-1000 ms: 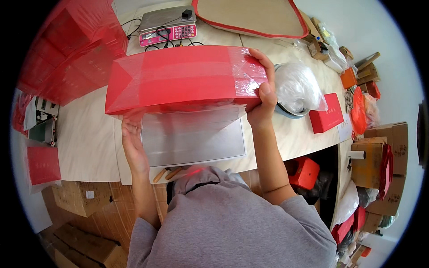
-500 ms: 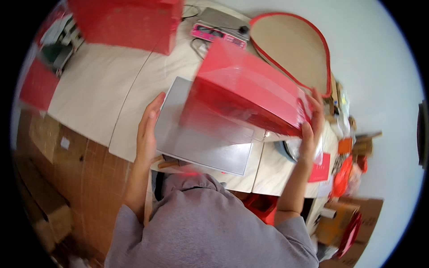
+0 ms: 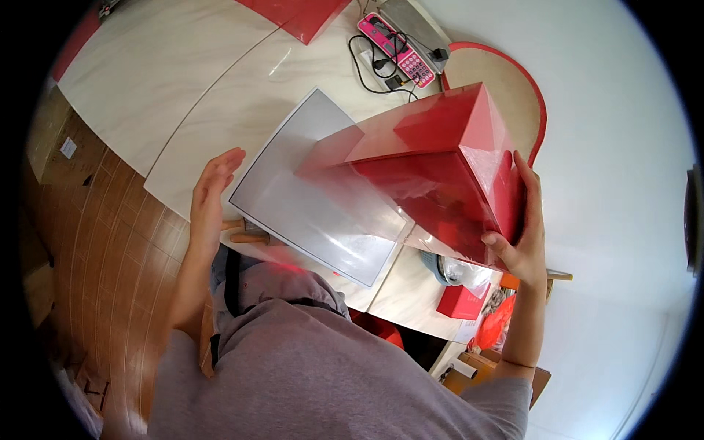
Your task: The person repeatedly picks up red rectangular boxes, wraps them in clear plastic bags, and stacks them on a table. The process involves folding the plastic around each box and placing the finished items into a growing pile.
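Film-wrapped red box [image 3: 440, 165] hangs above grey panel [image 3: 301, 194] and marbled table [image 3: 213, 121]; right hand [image 3: 526, 235] clamps its end, thumb opposite fingers. Left hand [image 3: 213, 189] empty, fingers extended, apart from box. Likely light, stiff-walled, film [image 3: 486, 165] slippery; firm corners, both ends, look best holds.

Head camera, looking down
A wide fisheye (straight edges bow) faces the desk [image 3: 235, 110], left hand [image 3: 210, 187] and right hand [image 3: 529, 238] close below; the dim lower-left rim is hard to judge.
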`<action>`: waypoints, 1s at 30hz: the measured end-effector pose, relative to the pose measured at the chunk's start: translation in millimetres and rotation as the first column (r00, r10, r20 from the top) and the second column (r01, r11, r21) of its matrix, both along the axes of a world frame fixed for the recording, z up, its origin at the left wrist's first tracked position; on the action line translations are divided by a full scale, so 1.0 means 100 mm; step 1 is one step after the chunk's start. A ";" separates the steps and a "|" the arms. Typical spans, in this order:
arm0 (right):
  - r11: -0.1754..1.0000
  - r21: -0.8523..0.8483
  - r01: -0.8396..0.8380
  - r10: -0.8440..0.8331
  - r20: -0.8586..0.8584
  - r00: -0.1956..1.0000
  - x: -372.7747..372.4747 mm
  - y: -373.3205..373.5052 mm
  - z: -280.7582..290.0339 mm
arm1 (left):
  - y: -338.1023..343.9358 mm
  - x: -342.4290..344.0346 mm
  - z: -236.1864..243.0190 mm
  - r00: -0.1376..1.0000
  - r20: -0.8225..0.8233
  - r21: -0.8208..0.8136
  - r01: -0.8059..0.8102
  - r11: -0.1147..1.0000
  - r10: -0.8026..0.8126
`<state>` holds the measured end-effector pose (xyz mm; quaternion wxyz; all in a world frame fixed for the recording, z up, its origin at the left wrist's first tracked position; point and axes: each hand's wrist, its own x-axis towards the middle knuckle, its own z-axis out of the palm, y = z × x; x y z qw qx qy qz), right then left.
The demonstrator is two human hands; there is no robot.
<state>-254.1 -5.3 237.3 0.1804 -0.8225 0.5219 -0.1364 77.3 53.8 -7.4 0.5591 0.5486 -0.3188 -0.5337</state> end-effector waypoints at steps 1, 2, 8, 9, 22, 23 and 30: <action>1.000 -0.010 -0.020 0.019 -0.050 0.999 0.03 -0.02 0.03 | -0.04 -0.05 -0.02 0.999 -0.035 -0.022 0.019 1.000 -0.020; 0.999 -0.021 -0.042 0.040 -0.091 0.995 0.09 -0.04 0.06 | -0.09 -0.09 -0.01 0.997 -0.060 -0.045 0.036 0.998 -0.038; 0.996 -0.015 -0.090 0.089 -0.100 0.991 0.51 -0.22 0.11 | -0.28 -0.27 0.24 0.996 -0.059 -0.075 0.068 0.995 -0.072; 0.997 -0.010 -0.080 0.079 -0.083 0.993 0.54 -0.21 0.13 | -0.29 -0.30 0.23 0.996 -0.063 -0.074 0.057 0.996 -0.062; 0.741 -0.230 0.631 -0.468 0.496 0.731 -0.21 2.11 -0.30 | -0.86 -1.07 0.18 0.915 -0.105 0.011 0.393 0.919 -0.390; 0.666 -0.220 0.712 -0.513 0.558 0.652 -0.10 2.35 -0.40 | -0.88 -1.20 0.31 0.867 -0.117 0.009 0.488 0.873 -0.484; 0.280 -0.211 0.937 -0.784 0.513 0.350 0.77 3.62 -1.11 | -0.82 -2.21 0.46 0.582 -0.050 -0.136 0.801 0.583 -0.812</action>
